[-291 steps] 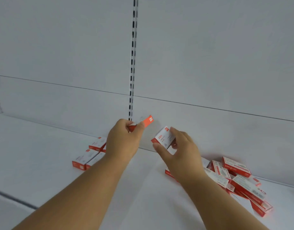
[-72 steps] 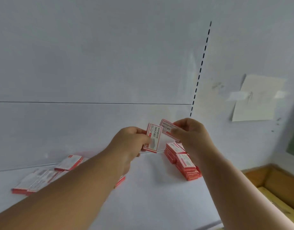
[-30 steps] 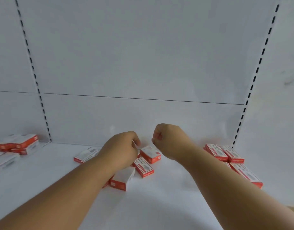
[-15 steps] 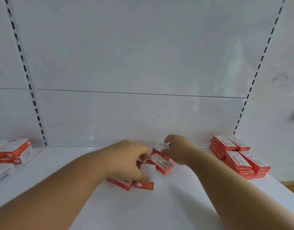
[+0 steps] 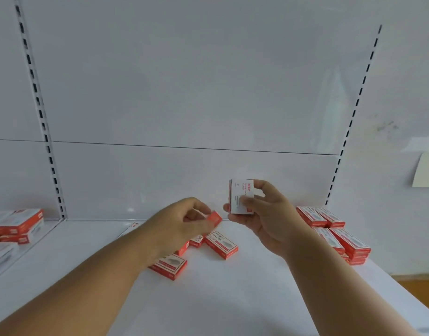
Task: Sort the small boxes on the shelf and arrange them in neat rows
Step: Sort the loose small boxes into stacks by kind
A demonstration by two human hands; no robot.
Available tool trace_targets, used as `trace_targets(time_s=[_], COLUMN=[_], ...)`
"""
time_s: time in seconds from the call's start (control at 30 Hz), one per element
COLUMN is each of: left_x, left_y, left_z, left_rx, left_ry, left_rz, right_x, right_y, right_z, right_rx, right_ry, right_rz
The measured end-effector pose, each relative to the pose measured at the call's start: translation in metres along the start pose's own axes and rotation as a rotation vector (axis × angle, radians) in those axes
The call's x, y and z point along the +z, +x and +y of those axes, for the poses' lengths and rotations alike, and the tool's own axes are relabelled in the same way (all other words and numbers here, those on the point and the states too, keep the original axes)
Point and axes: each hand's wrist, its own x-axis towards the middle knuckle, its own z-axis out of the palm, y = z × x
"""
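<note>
My right hand (image 5: 264, 219) holds a small red-and-white box (image 5: 240, 194) upright, above the shelf and near the back panel. My left hand (image 5: 182, 224) is just left of it, fingers pinched on another small red box (image 5: 214, 218) lifted off the shelf. Under my hands, several loose boxes lie scattered, among them one (image 5: 221, 244) to the right and one (image 5: 168, 263) nearer me. A neat stacked group of boxes (image 5: 334, 232) stands in rows at the right end of the white shelf (image 5: 233, 299).
More red-and-white boxes (image 5: 17, 225) lie on the neighbouring shelf bay at the left, beyond a slotted upright (image 5: 41, 115). A second slotted upright (image 5: 349, 132) runs up at the right. A paper sheet (image 5: 426, 169) hangs on the right wall. The shelf's right edge drops to a wooden floor (image 5: 419, 287).
Both hands have risen from the scattered pile, each with a box. My right hand has turned its box upright, and my left hand has lifted its box clear of the shelf.
</note>
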Motion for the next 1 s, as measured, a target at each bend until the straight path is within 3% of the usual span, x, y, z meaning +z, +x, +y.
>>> trace_targets(time_s=[0.1,0.13,0.2,0.4,0.6,0.83,1.0], left_x=[0.011,0.016,0.025,0.037,0.020,-0.059,-0.145], left_y=[-0.005,-0.008,-0.017,-0.050,-0.078,-0.095,-0.116], left_z=[0.007,0.008,0.010,0.010,0.002,-0.034,-0.082], left_rx=[-0.168,-0.202,-0.238,-0.177,-0.094,-0.030,-0.036], left_ry=[-0.738,-0.898,-0.988,-0.976,-0.764,-0.582,-0.249], left_rz=[-0.030,-0.016,0.033,0.133,0.328,0.456,0.571], right_x=[-0.008,-0.010,-0.011,-0.005,0.028,0.110,0.199], right_y=[-0.012,-0.015,-0.019,-0.033,-0.046,-0.036,-0.012], right_z=[-0.012,-0.016,-0.018,-0.002,0.003,0.028,0.077], right_rx=[-0.015,-0.013,-0.004,0.018,-0.038,-0.053,-0.076], right_ry=[0.117,0.147,0.167,0.014,-0.175,-0.344,-0.525], right_rz=[-0.083,-0.107,-0.150,-0.138,-0.253,-0.166,-0.092])
